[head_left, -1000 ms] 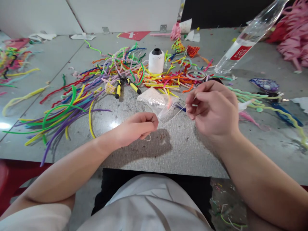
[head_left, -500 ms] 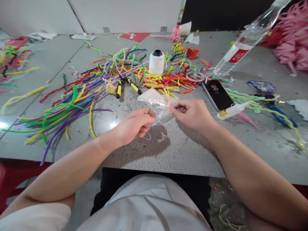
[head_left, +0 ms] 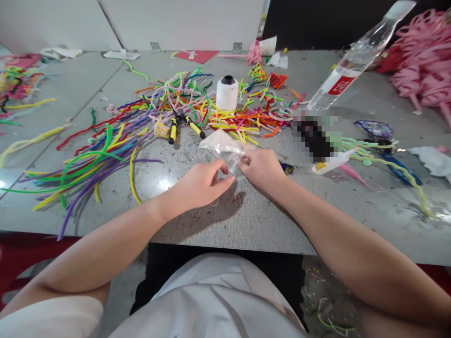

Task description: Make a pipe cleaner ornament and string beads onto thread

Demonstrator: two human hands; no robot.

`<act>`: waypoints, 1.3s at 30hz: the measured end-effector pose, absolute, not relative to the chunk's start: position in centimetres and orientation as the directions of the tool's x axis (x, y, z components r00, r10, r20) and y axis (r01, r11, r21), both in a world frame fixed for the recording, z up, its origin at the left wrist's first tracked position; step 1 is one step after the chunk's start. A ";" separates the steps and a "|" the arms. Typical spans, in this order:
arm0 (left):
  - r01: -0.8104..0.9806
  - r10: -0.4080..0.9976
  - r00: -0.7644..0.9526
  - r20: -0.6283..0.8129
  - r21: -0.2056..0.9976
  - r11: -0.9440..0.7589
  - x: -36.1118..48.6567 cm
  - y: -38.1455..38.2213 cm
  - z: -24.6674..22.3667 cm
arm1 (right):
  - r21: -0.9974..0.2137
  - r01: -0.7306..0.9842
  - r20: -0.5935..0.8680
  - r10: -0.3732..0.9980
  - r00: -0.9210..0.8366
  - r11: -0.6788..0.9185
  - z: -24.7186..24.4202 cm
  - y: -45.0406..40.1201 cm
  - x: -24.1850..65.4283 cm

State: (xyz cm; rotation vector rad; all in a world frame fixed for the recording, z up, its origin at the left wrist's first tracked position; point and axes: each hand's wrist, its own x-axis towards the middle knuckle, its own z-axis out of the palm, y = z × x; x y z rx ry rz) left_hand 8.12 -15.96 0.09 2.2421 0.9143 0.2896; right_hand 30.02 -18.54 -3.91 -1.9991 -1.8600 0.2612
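My left hand (head_left: 204, 183) is over the table, its thumb and forefinger apart, with no object visible between them. A thin clear thread loops below its palm. To its right, the fingers of my right hand (head_left: 262, 170) are pinched on the edge of a clear plastic bag (head_left: 237, 161). Beyond the fingers, a clear packet of small pale pieces (head_left: 217, 141) lies on the table, touching or joined to the bag; I cannot tell which. The pliers (head_left: 172, 131) with yellow and black handles lie behind my left hand.
Colourful fuzzy stems (head_left: 102, 155) spread over the left and middle of the table (head_left: 211, 230). A white thread spool (head_left: 227, 94) stands among them. On the right are a tilted water bottle (head_left: 338, 84), a blurred dark phone (head_left: 315, 138), a glue bottle (head_left: 333, 162) and pink ribbons (head_left: 419, 70).
The thumb and forefinger of my left hand have parted. My right hand has moved left with the bag edge, and a small dark item now shows beside its wrist.
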 end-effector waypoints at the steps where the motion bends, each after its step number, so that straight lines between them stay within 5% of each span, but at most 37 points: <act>1: 0.533 0.682 0.730 -0.038 0.656 -0.534 8.1 -15.9 0.0 | -0.387 0.921 0.128 0.987 0.093 -0.037 -4.0 -18.4 30.0; 7: 0.527 0.680 0.733 -0.020 0.648 -0.549 8.3 -15.7 -0.5 | -0.435 0.900 0.141 0.984 0.106 -0.034 -3.8 -18.7 30.4; 12: 0.433 0.709 0.702 0.069 0.748 -0.502 8.1 -15.8 0.2 | -0.581 0.802 0.307 0.950 0.061 0.136 -1.7 -21.0 30.5; 20: 0.166 0.643 0.755 0.127 0.912 -0.375 8.5 -17.1 -0.3 | -0.875 0.358 0.384 0.918 0.100 0.327 0.5 -24.0 28.0; 27: 0.062 0.706 0.708 0.012 0.995 -0.079 9.9 -18.0 -1.2 | -0.902 0.271 0.365 0.928 0.067 0.335 -0.2 -23.9 27.6; 32: 0.005 0.770 0.636 0.045 0.998 -0.062 10.5 -17.9 -1.5 | -0.945 0.074 0.318 0.948 -0.005 0.318 -0.7 -23.6 27.1; 39: 0.132 0.733 0.679 -0.039 0.989 -0.069 10.0 -18.0 -1.0 | -0.933 0.062 0.357 0.934 0.029 0.355 -0.4 -23.2 27.8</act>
